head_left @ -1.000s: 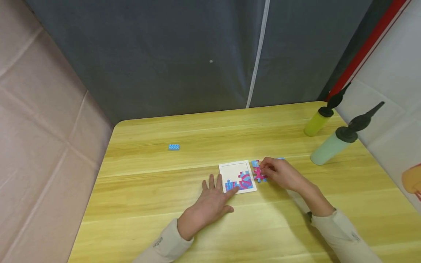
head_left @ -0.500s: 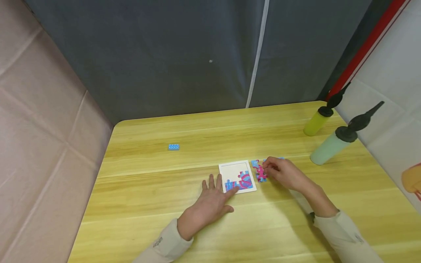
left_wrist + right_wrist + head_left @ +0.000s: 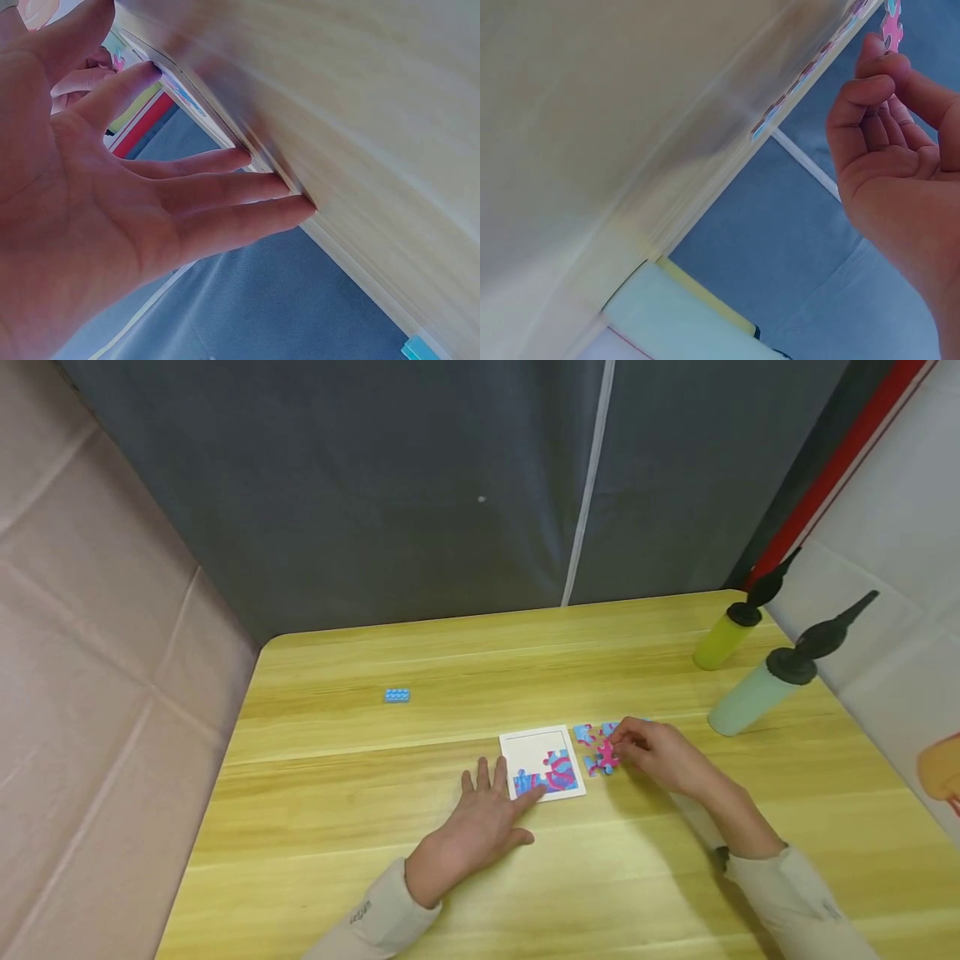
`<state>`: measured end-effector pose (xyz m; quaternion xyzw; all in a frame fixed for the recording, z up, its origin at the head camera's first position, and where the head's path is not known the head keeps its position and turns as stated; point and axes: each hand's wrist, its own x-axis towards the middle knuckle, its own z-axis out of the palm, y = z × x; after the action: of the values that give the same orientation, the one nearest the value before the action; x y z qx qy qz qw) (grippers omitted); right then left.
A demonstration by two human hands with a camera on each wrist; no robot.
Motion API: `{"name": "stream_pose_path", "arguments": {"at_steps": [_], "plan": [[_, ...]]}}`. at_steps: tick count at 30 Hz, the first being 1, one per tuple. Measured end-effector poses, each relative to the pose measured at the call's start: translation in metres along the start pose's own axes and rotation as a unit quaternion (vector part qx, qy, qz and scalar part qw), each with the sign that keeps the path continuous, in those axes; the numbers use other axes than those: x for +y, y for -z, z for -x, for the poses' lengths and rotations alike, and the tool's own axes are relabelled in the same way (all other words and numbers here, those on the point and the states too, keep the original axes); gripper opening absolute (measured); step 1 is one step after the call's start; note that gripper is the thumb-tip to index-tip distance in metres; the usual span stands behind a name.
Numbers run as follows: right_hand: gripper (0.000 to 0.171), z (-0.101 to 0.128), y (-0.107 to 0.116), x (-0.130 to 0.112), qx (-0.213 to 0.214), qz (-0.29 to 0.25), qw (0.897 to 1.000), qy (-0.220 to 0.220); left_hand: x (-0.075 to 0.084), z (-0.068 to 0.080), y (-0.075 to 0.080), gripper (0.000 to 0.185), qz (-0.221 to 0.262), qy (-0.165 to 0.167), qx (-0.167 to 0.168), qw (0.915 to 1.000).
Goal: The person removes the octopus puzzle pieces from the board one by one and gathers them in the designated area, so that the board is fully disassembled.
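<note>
Your right hand (image 3: 651, 752) pinches a pink-and-blue jigsaw piece (image 3: 604, 757) at its fingertips; your left hand (image 3: 480, 822) lies flat, fingers spread, touching the white square puzzle tray (image 3: 534, 745), roughly half filled.

Beige long sleeves (image 3: 787, 893) — small dark print (left cuff).

The head camera is looking forward and down from the near edge of the yellow wooden desk (image 3: 360, 827), taking in both hands. Each wrist camera is sitting close beside its palm, tilted along the desk surface, both sharing the white square puzzle tray (image 3: 542, 752).
</note>
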<state>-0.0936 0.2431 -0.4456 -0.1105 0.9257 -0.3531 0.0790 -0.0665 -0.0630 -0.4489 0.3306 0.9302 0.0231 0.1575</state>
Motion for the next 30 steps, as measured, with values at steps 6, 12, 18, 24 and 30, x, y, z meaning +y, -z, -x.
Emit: {"name": "stream_pose_path", "arguments": {"at_steps": [6, 12, 18, 24, 30], "plan": [[0.011, 0.004, 0.005, 0.006, -0.002, 0.008, 1.0, -0.009, 0.0, 0.0, -0.001, 0.069, 0.001, 0.001, -0.002, 1.0], [0.012, 0.006, 0.008, 0.01, -0.004, -0.002, 1.0, -0.014, 0.0, -0.001, -0.001, 0.069, 0.003, 0.004, -0.002, 1.0], [0.012, 0.006, 0.011, 0.013, -0.004, -0.002, 1.0, -0.012, 0.0, -0.002, 0.001, 0.069, 0.007, 0.005, -0.003, 1.0], [0.01, 0.006, 0.011, 0.015, -0.005, 0.001, 1.0, -0.01, 0.0, -0.002, 0.001, 0.069, 0.011, 0.008, -0.009, 0.9999], [0.011, 0.007, 0.01, 0.017, -0.002, 0.022, 1.0, -0.012, 0.0, -0.003, -0.001, 0.069, 0.002, 0.001, -0.005, 1.0]]}}
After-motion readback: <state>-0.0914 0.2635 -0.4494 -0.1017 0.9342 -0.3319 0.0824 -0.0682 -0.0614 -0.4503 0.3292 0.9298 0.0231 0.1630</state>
